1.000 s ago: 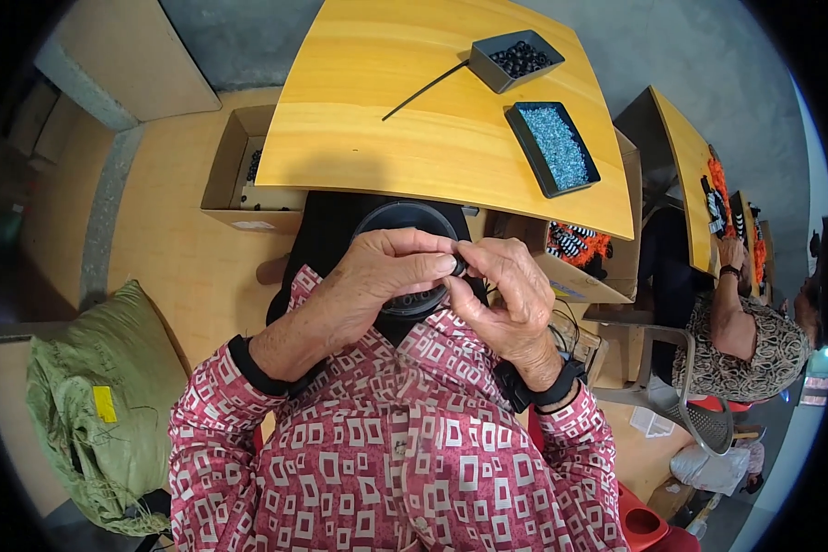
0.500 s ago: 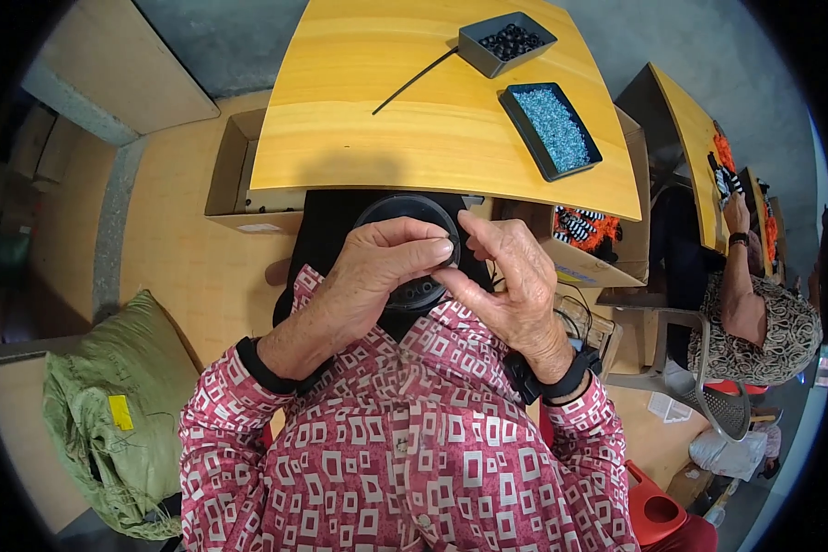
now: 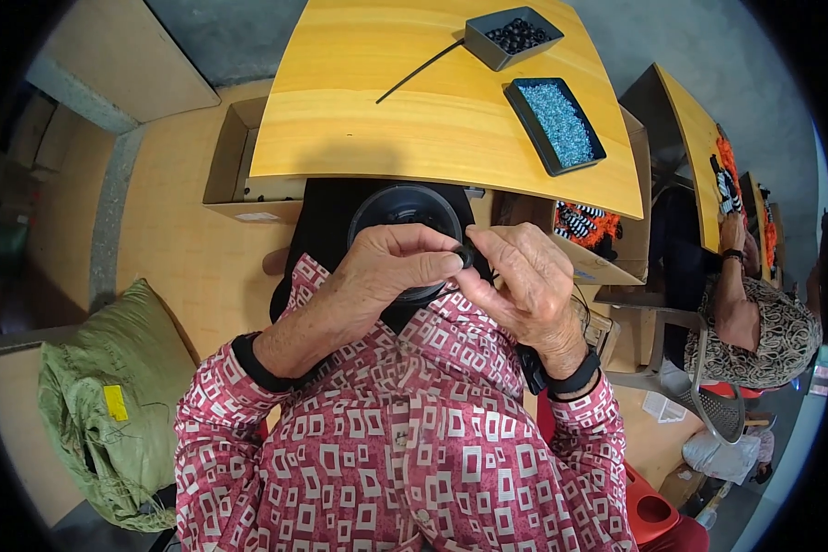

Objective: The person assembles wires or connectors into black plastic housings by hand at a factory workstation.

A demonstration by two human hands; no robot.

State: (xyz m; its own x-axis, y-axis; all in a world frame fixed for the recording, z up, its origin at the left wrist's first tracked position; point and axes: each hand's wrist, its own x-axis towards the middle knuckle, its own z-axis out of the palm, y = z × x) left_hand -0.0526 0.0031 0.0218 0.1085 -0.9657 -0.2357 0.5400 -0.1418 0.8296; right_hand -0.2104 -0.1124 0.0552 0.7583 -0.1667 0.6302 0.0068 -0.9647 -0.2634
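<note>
Presently both of my hands are raised close in front of my chest, over a round black plastic bowl [image 3: 405, 207] that sits in my lap below the near edge of the yellow wooden worktop [image 3: 414, 120]. My left hand [image 3: 391, 271] is curled, thumb and fingertips pinched together on a small black bead-like piece [image 3: 466, 255]. My right hand [image 3: 524, 285] meets it from the other side, fingers narrowed to a pinch touching the same piece. A thin dark cord [image 3: 488, 276] seems to run from the piece under my right fingers; I cannot tell how it is threaded. Both wrists carry black bands below the cuffs of my red shirt with its white square pattern.

On the worktop, well apart from my hands, lies a long black cable tie [image 3: 419, 72], one end touching a dark rectangular tray of black beads [image 3: 512, 37]. Just right of that stands a second dark rectangular tray filled with pale blue beads [image 3: 555, 124], near the right edge.

Under the worktop on my left an open brown cardboard box [image 3: 235, 161] rests on the floor. A crumpled green sack [image 3: 110, 405] lies further left, beside my elbow. To my right another person in a patterned top [image 3: 764, 322] sits on a plastic chair at a second yellow worktop [image 3: 695, 138] with orange and black items on it.
</note>
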